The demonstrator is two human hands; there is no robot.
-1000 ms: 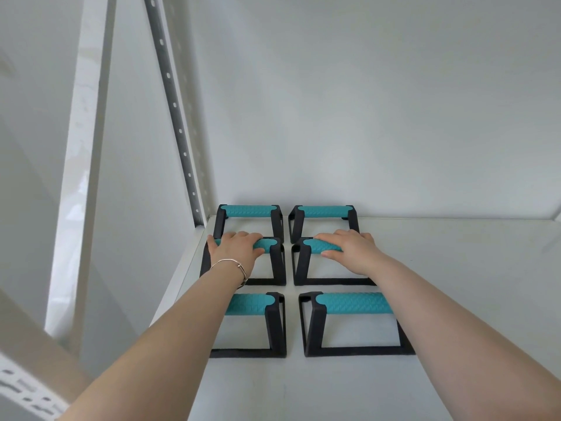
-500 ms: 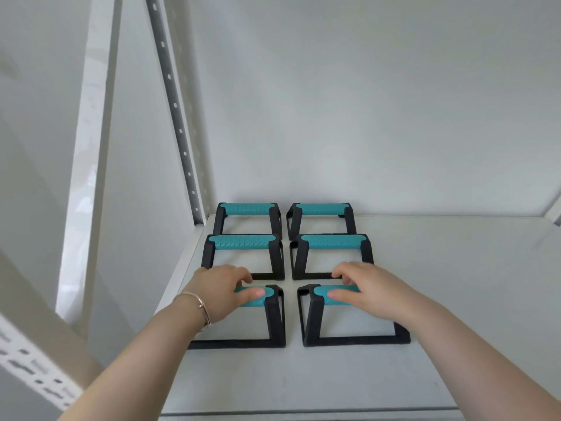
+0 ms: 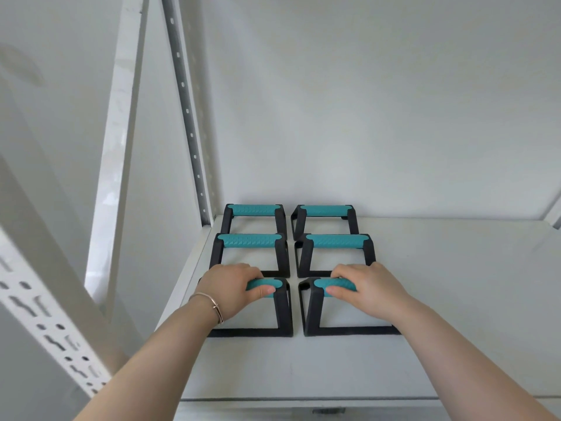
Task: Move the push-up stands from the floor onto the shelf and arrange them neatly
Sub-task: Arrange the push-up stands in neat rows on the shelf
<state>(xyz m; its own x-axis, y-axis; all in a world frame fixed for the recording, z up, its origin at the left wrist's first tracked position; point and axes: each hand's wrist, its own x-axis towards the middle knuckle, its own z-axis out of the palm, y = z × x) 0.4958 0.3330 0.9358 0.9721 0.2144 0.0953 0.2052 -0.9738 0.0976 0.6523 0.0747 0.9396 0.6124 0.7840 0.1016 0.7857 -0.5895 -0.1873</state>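
Observation:
Several push-up stands with black frames and teal grips stand in two columns at the left end of the white shelf [image 3: 440,284]. My left hand [image 3: 230,288] grips the teal bar of the front left stand [image 3: 282,308]. The teal bar of the front right stand [image 3: 312,308] is gripped by my right hand [image 3: 367,288]. Behind them are the middle left stand [image 3: 249,240] and middle right stand [image 3: 337,241]. The back left stand [image 3: 253,210] and back right stand [image 3: 323,211] sit close to the rear wall.
A perforated metal upright [image 3: 185,107] rises at the shelf's back left corner, and a white slotted post [image 3: 51,326] stands near at front left. The shelf's front edge [image 3: 303,401] runs across the bottom. A white wall closes the back.
Both hands came back from the middle pair of stands to the front pair and now curl round their teal bars. The view has dropped slightly, showing the shelf's front edge.

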